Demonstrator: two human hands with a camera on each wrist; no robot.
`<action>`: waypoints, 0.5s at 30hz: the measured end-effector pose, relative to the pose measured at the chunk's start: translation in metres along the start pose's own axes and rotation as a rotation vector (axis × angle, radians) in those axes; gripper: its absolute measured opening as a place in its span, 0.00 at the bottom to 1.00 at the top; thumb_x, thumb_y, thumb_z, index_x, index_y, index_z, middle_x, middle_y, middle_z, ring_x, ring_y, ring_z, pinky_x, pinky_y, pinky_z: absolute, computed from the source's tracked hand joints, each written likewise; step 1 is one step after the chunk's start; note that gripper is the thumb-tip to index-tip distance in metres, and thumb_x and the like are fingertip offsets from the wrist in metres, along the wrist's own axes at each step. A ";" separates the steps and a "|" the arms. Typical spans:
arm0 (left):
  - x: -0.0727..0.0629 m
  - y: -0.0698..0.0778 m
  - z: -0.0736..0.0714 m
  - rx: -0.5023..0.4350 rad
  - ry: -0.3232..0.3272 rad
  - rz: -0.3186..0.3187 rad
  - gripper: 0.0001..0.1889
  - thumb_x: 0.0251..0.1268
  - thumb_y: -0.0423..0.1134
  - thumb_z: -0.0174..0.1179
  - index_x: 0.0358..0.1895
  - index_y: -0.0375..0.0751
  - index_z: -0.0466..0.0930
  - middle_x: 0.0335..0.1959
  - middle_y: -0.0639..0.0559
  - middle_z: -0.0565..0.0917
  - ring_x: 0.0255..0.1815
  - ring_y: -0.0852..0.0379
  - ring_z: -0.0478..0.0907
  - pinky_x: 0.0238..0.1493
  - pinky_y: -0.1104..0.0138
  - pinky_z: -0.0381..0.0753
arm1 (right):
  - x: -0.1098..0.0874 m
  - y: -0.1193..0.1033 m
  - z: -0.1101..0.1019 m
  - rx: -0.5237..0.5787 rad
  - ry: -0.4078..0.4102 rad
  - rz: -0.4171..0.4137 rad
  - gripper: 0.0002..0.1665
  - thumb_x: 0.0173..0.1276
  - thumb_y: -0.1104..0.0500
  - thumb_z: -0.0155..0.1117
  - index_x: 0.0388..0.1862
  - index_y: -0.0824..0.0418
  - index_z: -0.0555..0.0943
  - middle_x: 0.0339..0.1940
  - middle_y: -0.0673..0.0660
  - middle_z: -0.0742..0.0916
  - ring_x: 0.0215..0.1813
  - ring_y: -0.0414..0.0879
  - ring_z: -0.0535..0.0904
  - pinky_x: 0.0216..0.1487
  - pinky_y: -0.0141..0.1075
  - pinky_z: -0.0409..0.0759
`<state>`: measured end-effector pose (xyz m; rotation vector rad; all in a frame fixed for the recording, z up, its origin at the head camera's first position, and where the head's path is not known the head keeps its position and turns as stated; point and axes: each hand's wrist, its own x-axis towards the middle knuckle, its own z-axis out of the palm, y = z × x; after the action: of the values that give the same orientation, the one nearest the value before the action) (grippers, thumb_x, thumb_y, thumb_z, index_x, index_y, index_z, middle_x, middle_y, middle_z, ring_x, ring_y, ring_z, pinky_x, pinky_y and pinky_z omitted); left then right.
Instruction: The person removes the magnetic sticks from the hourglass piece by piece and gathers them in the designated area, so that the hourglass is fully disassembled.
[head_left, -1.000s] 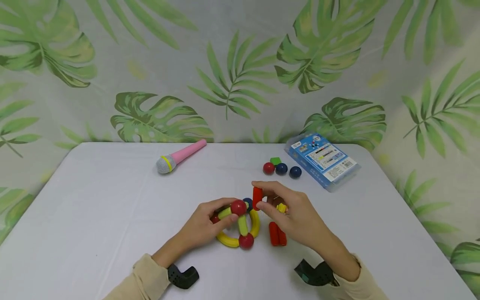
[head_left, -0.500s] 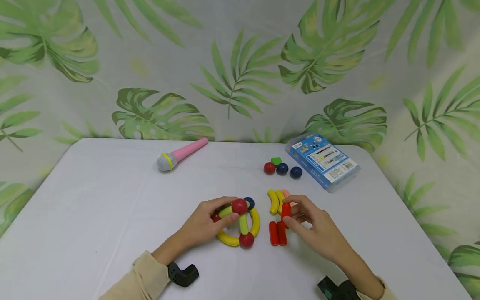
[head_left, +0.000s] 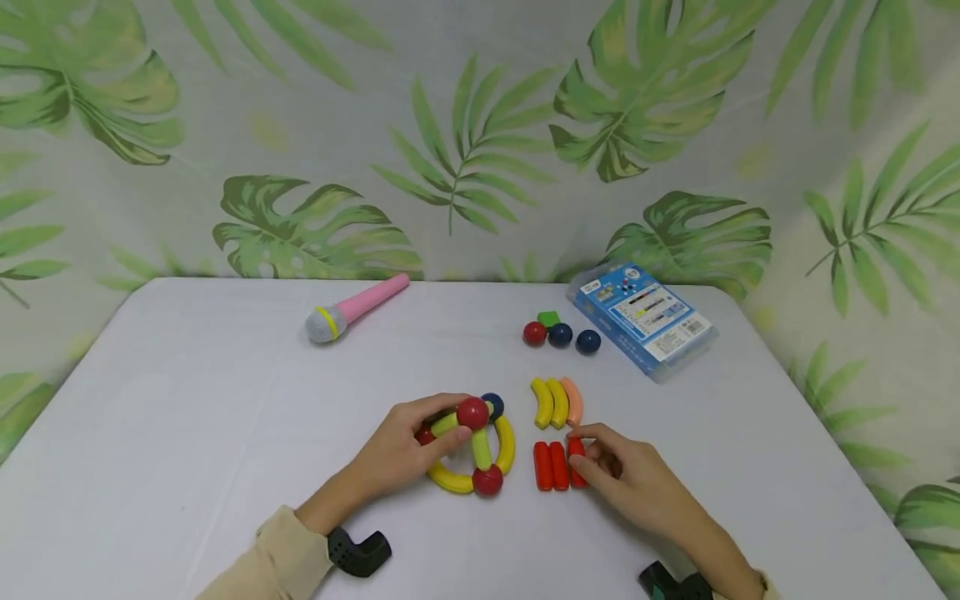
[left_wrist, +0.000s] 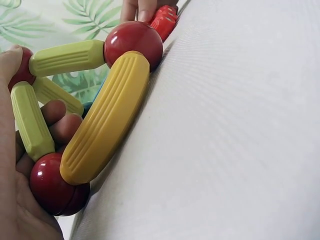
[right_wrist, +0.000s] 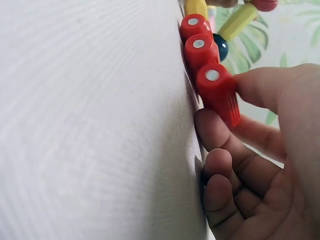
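My left hand [head_left: 393, 446] grips a pyramid-like frame of magnetic sticks and balls, thumb by its top red ball [head_left: 472, 413]. Light-green sticks [head_left: 482, 450] slope down from that ball, and curved yellow sticks [left_wrist: 107, 120] form the base between red balls and a dark blue ball [head_left: 492, 405]. Between thumb and fingers, my right hand [head_left: 630, 475] pinches a straight red magnetic stick [right_wrist: 217, 90] low at the table. Two more red sticks [head_left: 551, 467] lie just left of it, side by side. Round silvery magnets show on the red ends in the right wrist view.
Two curved yellow sticks [head_left: 542, 403] and a curved peach stick [head_left: 572, 402] lie behind the red ones. Farther back are a red ball [head_left: 535, 334], two dark blue balls [head_left: 588, 342], a green block [head_left: 549, 318], a blue boxed set [head_left: 645, 321] and a pink toy microphone [head_left: 360, 308].
My right hand has carried the red stick away from the frame, rightward and down to the table beside the other two. My left hand keeps its hold with little movement.
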<state>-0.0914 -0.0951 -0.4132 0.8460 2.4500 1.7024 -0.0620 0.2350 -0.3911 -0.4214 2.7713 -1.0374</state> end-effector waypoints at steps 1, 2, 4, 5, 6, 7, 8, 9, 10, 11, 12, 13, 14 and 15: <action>0.001 0.000 0.000 0.000 0.001 0.005 0.20 0.74 0.43 0.64 0.66 0.49 0.80 0.59 0.56 0.85 0.56 0.59 0.81 0.59 0.66 0.82 | 0.000 0.000 0.000 -0.007 -0.001 -0.007 0.16 0.72 0.56 0.70 0.56 0.53 0.82 0.28 0.43 0.80 0.28 0.37 0.74 0.28 0.28 0.73; 0.001 -0.001 0.000 0.003 0.003 0.015 0.20 0.74 0.42 0.64 0.66 0.49 0.80 0.59 0.56 0.86 0.55 0.59 0.81 0.59 0.66 0.83 | 0.001 0.000 -0.001 -0.009 -0.002 -0.011 0.15 0.72 0.56 0.70 0.56 0.53 0.82 0.28 0.43 0.80 0.28 0.37 0.74 0.27 0.28 0.72; 0.002 -0.001 0.000 0.004 0.007 0.025 0.20 0.74 0.42 0.64 0.66 0.48 0.80 0.59 0.55 0.86 0.56 0.59 0.81 0.59 0.66 0.83 | 0.001 -0.001 -0.002 -0.009 -0.002 -0.021 0.14 0.73 0.57 0.70 0.55 0.54 0.82 0.28 0.43 0.80 0.28 0.37 0.73 0.27 0.28 0.72; 0.002 -0.001 0.000 0.005 0.009 0.027 0.20 0.74 0.41 0.64 0.66 0.47 0.80 0.59 0.54 0.86 0.55 0.59 0.81 0.59 0.66 0.83 | 0.002 -0.001 -0.003 -0.007 -0.004 -0.024 0.14 0.73 0.56 0.69 0.55 0.54 0.82 0.28 0.43 0.79 0.28 0.37 0.73 0.27 0.28 0.72; 0.002 -0.002 -0.001 0.007 0.009 0.025 0.20 0.74 0.41 0.64 0.66 0.48 0.80 0.59 0.54 0.86 0.55 0.59 0.81 0.58 0.67 0.83 | 0.002 -0.001 -0.003 -0.003 -0.007 -0.027 0.14 0.73 0.56 0.69 0.56 0.55 0.82 0.28 0.44 0.79 0.29 0.37 0.73 0.27 0.28 0.72; 0.002 -0.001 -0.001 0.006 0.008 0.023 0.20 0.74 0.41 0.64 0.66 0.48 0.80 0.59 0.54 0.86 0.54 0.59 0.81 0.57 0.67 0.83 | 0.002 -0.002 -0.003 -0.001 -0.008 -0.027 0.14 0.73 0.56 0.69 0.56 0.55 0.82 0.28 0.44 0.79 0.29 0.37 0.73 0.27 0.27 0.72; 0.001 -0.001 -0.001 0.005 0.007 0.022 0.20 0.74 0.41 0.64 0.66 0.47 0.80 0.59 0.54 0.86 0.54 0.59 0.81 0.57 0.67 0.83 | 0.002 -0.002 -0.003 0.001 -0.008 -0.027 0.14 0.73 0.56 0.69 0.56 0.55 0.82 0.28 0.44 0.79 0.29 0.37 0.73 0.27 0.27 0.72; 0.001 -0.001 -0.001 0.001 0.005 0.015 0.20 0.74 0.41 0.64 0.66 0.48 0.80 0.59 0.54 0.86 0.53 0.59 0.81 0.56 0.67 0.83 | 0.001 -0.001 -0.002 0.001 -0.006 -0.026 0.14 0.73 0.56 0.70 0.56 0.55 0.82 0.28 0.44 0.79 0.29 0.37 0.73 0.27 0.27 0.72; 0.001 0.000 -0.001 0.001 0.004 0.012 0.20 0.75 0.41 0.63 0.66 0.48 0.80 0.59 0.54 0.86 0.53 0.59 0.81 0.56 0.67 0.83 | 0.001 -0.001 -0.002 0.000 -0.005 -0.027 0.15 0.73 0.56 0.70 0.56 0.55 0.82 0.28 0.44 0.79 0.29 0.37 0.73 0.27 0.27 0.72; 0.001 0.000 -0.001 0.000 0.002 0.012 0.20 0.75 0.41 0.63 0.66 0.48 0.80 0.59 0.54 0.86 0.53 0.59 0.81 0.56 0.67 0.83 | 0.001 -0.001 -0.002 -0.004 -0.003 -0.029 0.15 0.73 0.57 0.70 0.56 0.55 0.82 0.29 0.44 0.80 0.29 0.37 0.73 0.27 0.27 0.72; 0.001 0.000 -0.001 -0.001 0.001 0.009 0.20 0.75 0.42 0.63 0.66 0.48 0.80 0.59 0.54 0.86 0.53 0.59 0.81 0.56 0.67 0.83 | 0.001 -0.001 -0.001 -0.005 -0.002 -0.029 0.15 0.73 0.57 0.70 0.56 0.55 0.82 0.29 0.44 0.80 0.29 0.37 0.73 0.28 0.27 0.72; 0.000 0.000 0.000 -0.001 0.000 0.008 0.20 0.75 0.42 0.63 0.66 0.48 0.80 0.59 0.54 0.86 0.54 0.59 0.81 0.57 0.67 0.83 | 0.001 -0.001 -0.001 -0.009 0.001 -0.029 0.15 0.73 0.57 0.70 0.56 0.55 0.82 0.29 0.44 0.80 0.29 0.37 0.73 0.28 0.27 0.73; 0.000 0.000 0.000 -0.001 -0.001 0.007 0.20 0.75 0.42 0.63 0.66 0.48 0.80 0.60 0.54 0.86 0.54 0.59 0.81 0.58 0.67 0.83 | 0.001 0.000 0.000 -0.013 0.004 -0.027 0.15 0.73 0.57 0.70 0.56 0.55 0.82 0.29 0.44 0.80 0.29 0.37 0.73 0.28 0.28 0.73; 0.000 0.000 0.000 0.000 -0.002 0.006 0.20 0.75 0.42 0.63 0.67 0.48 0.80 0.60 0.55 0.85 0.55 0.59 0.81 0.58 0.66 0.83 | 0.000 0.000 0.000 -0.016 0.007 -0.026 0.15 0.72 0.58 0.70 0.56 0.55 0.83 0.29 0.44 0.80 0.29 0.37 0.73 0.28 0.28 0.73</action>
<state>-0.0914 -0.0953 -0.4128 0.8555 2.4482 1.7031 -0.0624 0.2348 -0.3912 -0.4574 2.7897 -1.0248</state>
